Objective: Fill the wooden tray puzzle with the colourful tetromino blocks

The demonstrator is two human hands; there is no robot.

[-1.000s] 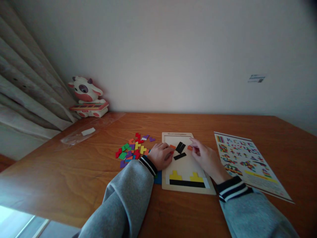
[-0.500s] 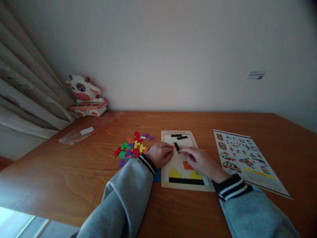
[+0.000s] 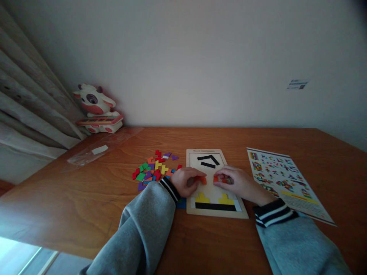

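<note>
A pale wooden puzzle board (image 3: pixel 197 211) lies between my hands. My left hand (image 3: pixel 185 181) pinches an orange puzzle piece (image 3: pixel 203 180) above the board's left half. Opposite it, my right hand (image 3: pixel 233 181) holds another orange puzzle piece (image 3: pixel 216 178) between thumb and fingers, which partly cover it. Two yellow pieces, one on the left (image 3: pixel 202 198) and one on the right (image 3: pixel 226 199), sit on a long black strip (image 3: pixel 215 206) at the board's near end. Several short black bars (image 3: pixel 208 165) lie loose near its far end.
Left of the board is a heap of coloured puzzle pieces (image 3: pixel 147 175). A printed pattern sheet (image 3: pixel 286 179) lies at the right. Clear plastic wrapping (image 3: pixel 86 154) and a toy cow with a keyboard (image 3: pixel 99 110) are at the back left, by the curtain (image 3: pixel 34 91).
My right hand has let go of the black bar and now holds an orange piece. The black bars lie in a new arrangement. The orange piece near the yellow ones has left its spot.
</note>
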